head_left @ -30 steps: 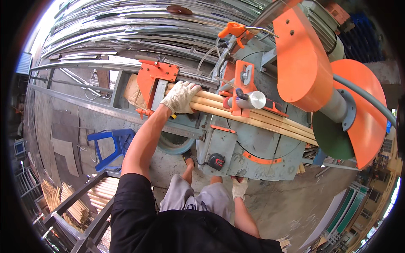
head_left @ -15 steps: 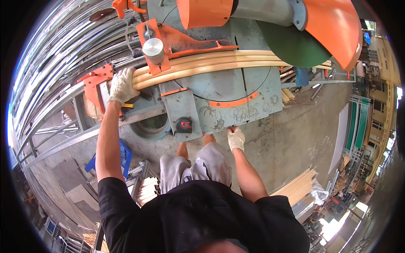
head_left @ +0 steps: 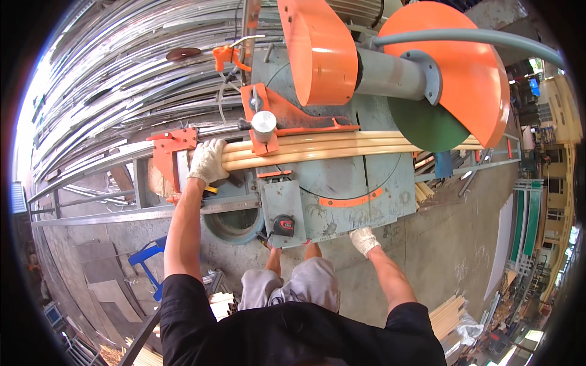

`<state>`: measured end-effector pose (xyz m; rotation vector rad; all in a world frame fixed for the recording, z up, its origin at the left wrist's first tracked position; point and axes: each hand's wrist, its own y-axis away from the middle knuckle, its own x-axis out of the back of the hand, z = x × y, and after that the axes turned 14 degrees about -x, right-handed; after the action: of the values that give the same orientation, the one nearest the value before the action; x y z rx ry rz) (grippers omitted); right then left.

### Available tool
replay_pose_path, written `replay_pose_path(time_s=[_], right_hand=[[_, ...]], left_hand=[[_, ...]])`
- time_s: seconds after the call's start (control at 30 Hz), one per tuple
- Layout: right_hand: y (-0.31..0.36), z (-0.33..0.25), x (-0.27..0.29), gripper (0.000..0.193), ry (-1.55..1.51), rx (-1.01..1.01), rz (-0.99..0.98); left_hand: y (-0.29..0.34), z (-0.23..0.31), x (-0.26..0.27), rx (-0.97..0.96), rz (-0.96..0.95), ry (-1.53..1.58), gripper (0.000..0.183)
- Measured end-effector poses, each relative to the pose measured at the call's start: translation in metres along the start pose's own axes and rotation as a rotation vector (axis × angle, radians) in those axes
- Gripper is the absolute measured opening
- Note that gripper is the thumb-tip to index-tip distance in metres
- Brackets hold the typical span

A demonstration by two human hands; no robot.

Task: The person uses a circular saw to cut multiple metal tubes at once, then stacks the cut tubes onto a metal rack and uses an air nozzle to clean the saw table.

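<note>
My left hand (head_left: 209,161), in a white knit glove, is closed round the left ends of several cream-coloured tubes (head_left: 317,152). They lie side by side across the grey saw table (head_left: 390,204), under an orange clamp with a round metal knob (head_left: 264,125). Toward their right end they pass by a green cutting disc (head_left: 427,125) beneath an orange guard (head_left: 452,58). At the table's front edge is my gloved right hand (head_left: 364,241); its fingertips are hidden at that edge, so its grip does not show.
A black and red tape measure (head_left: 283,225) sits on the table's front left plate. Metal bars (head_left: 110,91) are stacked at the far left. A blue stand (head_left: 146,262) is on the floor at left. Wooden strips (head_left: 448,317) lie at the lower right.
The whole view has shifted, so the saw appears lower. My right hand has moved a little right along the front edge, its arm more stretched out. The left hand stays on the tube ends.
</note>
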<state>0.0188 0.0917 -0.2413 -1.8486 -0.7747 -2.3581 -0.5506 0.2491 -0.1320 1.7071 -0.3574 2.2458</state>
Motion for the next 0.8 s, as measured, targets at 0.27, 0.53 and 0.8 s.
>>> replay_pose_path(time_s=[0.27, 0.53, 0.8], right_hand=[[0.009, 0.019, 0.406, 0.026, -0.749, -0.23, -0.436], [0.055, 0.173, 0.69, 0.039, -1.098, 0.06, 1.28], [0.005, 0.193, 0.791, 0.03, -1.555, 0.456, 0.693]], left_hand=[[0.008, -0.005, -0.017, 0.134, -0.11, -0.176, 0.088], [0.076, 0.088, 0.045, 0.274, 0.229, 0.258, 0.035], [0.204, 0.215, 0.273, 0.285, 0.115, 0.044, 0.042]])
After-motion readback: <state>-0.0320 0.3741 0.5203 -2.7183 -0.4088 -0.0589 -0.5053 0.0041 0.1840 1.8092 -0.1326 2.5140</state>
